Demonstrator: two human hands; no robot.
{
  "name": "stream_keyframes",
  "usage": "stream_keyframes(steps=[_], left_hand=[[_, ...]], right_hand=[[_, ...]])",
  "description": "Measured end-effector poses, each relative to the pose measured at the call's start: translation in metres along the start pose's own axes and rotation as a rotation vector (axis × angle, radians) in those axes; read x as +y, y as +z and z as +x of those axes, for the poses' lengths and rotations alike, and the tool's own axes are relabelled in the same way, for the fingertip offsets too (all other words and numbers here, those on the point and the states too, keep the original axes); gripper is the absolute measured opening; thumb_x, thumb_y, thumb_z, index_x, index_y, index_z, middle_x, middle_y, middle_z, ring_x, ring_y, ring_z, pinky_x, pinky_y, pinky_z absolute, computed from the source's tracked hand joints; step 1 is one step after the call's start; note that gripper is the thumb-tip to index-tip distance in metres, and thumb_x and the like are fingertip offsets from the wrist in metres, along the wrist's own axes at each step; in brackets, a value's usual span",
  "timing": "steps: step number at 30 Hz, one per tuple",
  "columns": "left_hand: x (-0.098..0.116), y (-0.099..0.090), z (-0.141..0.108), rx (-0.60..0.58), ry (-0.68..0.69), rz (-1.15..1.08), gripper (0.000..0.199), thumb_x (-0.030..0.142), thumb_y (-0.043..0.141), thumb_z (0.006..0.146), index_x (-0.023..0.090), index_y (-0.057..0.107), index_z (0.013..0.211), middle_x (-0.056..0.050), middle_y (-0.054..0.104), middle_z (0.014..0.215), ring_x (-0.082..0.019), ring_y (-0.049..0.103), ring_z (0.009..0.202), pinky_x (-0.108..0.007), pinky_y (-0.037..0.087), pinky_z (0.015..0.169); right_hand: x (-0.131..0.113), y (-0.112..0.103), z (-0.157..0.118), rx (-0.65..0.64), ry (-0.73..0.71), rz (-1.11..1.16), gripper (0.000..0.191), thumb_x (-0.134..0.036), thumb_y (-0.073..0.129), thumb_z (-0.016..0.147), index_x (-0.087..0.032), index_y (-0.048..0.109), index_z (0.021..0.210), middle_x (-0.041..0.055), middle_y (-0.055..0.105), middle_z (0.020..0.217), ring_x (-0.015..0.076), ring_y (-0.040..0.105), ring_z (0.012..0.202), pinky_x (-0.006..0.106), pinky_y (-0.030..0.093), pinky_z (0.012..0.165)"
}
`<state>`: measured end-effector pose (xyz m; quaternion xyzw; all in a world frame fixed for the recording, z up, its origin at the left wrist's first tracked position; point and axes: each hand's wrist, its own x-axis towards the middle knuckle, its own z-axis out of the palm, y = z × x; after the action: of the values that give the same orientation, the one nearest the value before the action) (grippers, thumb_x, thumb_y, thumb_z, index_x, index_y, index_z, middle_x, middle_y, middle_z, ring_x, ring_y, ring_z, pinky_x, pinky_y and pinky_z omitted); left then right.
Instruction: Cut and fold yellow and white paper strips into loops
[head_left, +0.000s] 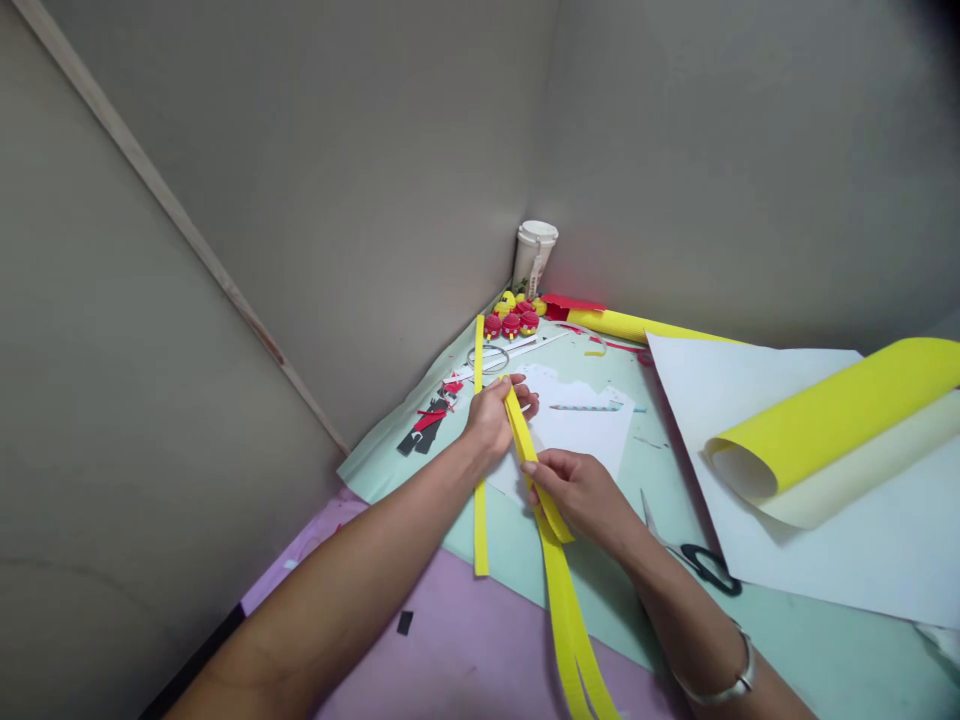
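Observation:
My left hand pinches the far end of a bundle of long yellow paper strips. My right hand grips the same strips a little nearer to me, fingers closed around them. The strips run from between my hands down toward the bottom edge of the view and split into two tails there. Another single yellow strip lies flat on the pale green sheet, passing under my left wrist.
Black-handled scissors lie right of my right forearm. A rolled yellow sheet rests on white paper at right. Red and yellow small figures, a white cup, paper scraps and a pencil sit near the corner walls.

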<state>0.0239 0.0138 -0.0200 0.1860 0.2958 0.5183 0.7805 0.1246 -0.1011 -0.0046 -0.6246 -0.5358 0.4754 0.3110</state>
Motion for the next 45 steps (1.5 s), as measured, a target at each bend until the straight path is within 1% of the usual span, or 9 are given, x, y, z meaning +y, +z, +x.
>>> stream_keyframes(steps=[2,5,15,21,26,31,35,38,45], left_hand=[[0.001,-0.002,0.002,0.007,-0.001,-0.01,0.017,0.013,0.042,0.092,0.012,0.058,0.086,-0.003,0.054,0.062,-0.013,0.056,0.057,-0.03,0.052,0.064],[0.003,-0.003,0.004,0.019,-0.002,-0.021,0.017,0.013,0.042,0.093,0.012,0.057,0.086,-0.001,0.052,0.061,-0.012,0.053,0.053,-0.028,0.051,0.061],[0.006,-0.004,0.008,0.058,-0.012,-0.058,0.018,0.012,0.04,0.094,0.012,0.056,0.084,0.0,0.049,0.061,-0.01,0.049,0.05,-0.026,0.048,0.057],[0.008,-0.004,0.009,0.065,-0.015,-0.07,0.02,0.012,0.04,0.094,0.013,0.056,0.084,0.0,0.048,0.06,-0.009,0.048,0.049,-0.025,0.048,0.055],[0.011,-0.004,0.011,0.073,-0.015,-0.076,0.021,0.012,0.039,0.095,0.012,0.056,0.083,0.0,0.047,0.06,-0.007,0.046,0.047,-0.019,0.044,0.05],[0.016,-0.007,0.013,0.063,0.008,-0.072,0.02,0.012,0.039,0.096,0.011,0.055,0.085,0.001,0.046,0.062,-0.005,0.04,0.043,-0.015,0.033,0.042],[0.018,-0.009,0.015,0.048,0.016,-0.069,0.019,0.013,0.04,0.096,0.012,0.055,0.084,0.001,0.046,0.062,-0.005,0.038,0.042,-0.016,0.03,0.04],[0.018,-0.01,0.016,0.04,0.017,-0.066,0.016,0.013,0.042,0.095,0.013,0.055,0.084,0.002,0.044,0.061,-0.004,0.035,0.041,-0.016,0.028,0.039],[0.022,-0.009,0.017,0.016,0.024,-0.063,0.02,0.013,0.039,0.096,0.013,0.054,0.084,0.003,0.042,0.059,-0.004,0.03,0.039,-0.015,0.021,0.037]], right_hand=[[-0.005,-0.001,-0.006,-0.002,-0.011,-0.044,0.026,-0.04,0.054,0.086,-0.02,0.067,0.095,-0.0019,0.066,0.062,0.0123,0.053,0.051,0.024,0.04,0.052],[-0.012,-0.001,-0.02,-0.001,0.016,-0.059,0.042,-0.038,0.054,0.086,-0.021,0.058,0.125,-0.0039,0.066,0.062,0.0137,0.057,0.053,0.025,0.044,0.056],[-0.019,0.004,-0.08,-0.016,0.125,0.021,0.066,-0.042,0.056,0.085,-0.026,0.039,0.146,-0.0059,0.062,0.064,0.013,0.054,0.049,0.025,0.045,0.052],[-0.004,0.023,-0.107,-0.012,0.141,0.111,0.068,-0.053,0.049,0.088,-0.026,0.034,0.149,-0.0029,0.066,0.071,0.012,0.054,0.044,0.024,0.045,0.047],[0.016,0.033,-0.11,-0.023,0.156,0.068,0.063,-0.056,0.043,0.09,-0.02,0.046,0.141,0.0002,0.067,0.071,0.0133,0.057,0.046,0.026,0.047,0.052],[0.027,0.033,-0.104,-0.035,0.183,0.075,0.064,-0.057,0.044,0.089,-0.016,0.048,0.139,0.0015,0.068,0.073,0.0138,0.057,0.049,0.028,0.048,0.055],[0.03,0.035,-0.103,0.012,0.202,0.112,0.065,-0.059,0.043,0.088,-0.016,0.05,0.137,0.0009,0.067,0.072,0.0134,0.055,0.046,0.027,0.046,0.051],[0.032,0.034,-0.102,-0.023,0.218,0.124,0.067,-0.061,0.041,0.089,-0.016,0.049,0.138,0.0013,0.067,0.073,0.0135,0.056,0.047,0.027,0.047,0.051],[0.024,0.017,-0.104,-0.114,0.154,-0.104,0.06,-0.061,0.033,0.093,-0.021,0.061,0.127,0.0059,0.072,0.076,0.0215,0.067,0.068,0.03,0.051,0.063]])
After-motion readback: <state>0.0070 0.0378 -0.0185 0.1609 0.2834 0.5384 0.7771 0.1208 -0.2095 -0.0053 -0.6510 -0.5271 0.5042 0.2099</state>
